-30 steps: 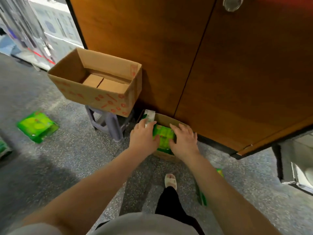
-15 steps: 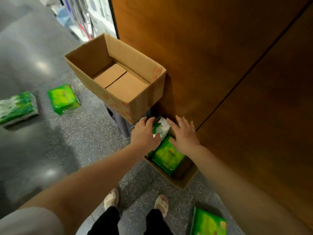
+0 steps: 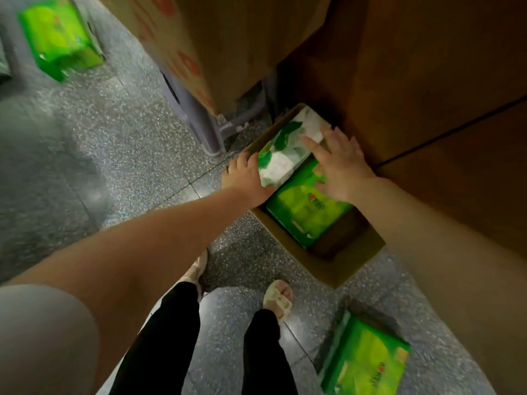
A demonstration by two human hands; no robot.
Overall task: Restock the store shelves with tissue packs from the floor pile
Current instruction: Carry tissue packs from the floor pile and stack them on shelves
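A small cardboard box [image 3: 336, 269] stands on the floor against a wooden cabinet. Inside it lie a white-and-green tissue pack [image 3: 285, 152] at the far end and a bright green tissue pack [image 3: 305, 212] nearer me. My left hand [image 3: 246, 181] grips the near left edge of the white-and-green pack, fingers hidden behind it. My right hand [image 3: 340, 169] lies spread over both packs, fingers straight on the white-and-green one. Two more green packs lie on the floor, one at the far left [image 3: 60, 38] and one at the near right [image 3: 365, 363].
A large cardboard box [image 3: 182, 44] sits on a grey plastic stool [image 3: 199, 121] just left of the small box. The wooden cabinet [image 3: 427, 81] fills the right side. My sandalled feet [image 3: 278, 297] stand on the speckled grey floor below the small box.
The camera has dropped lower and closer to the small box. Both hands stay on the white-and-green pack, which now lies flatter in the box with my right hand spread wider over it.
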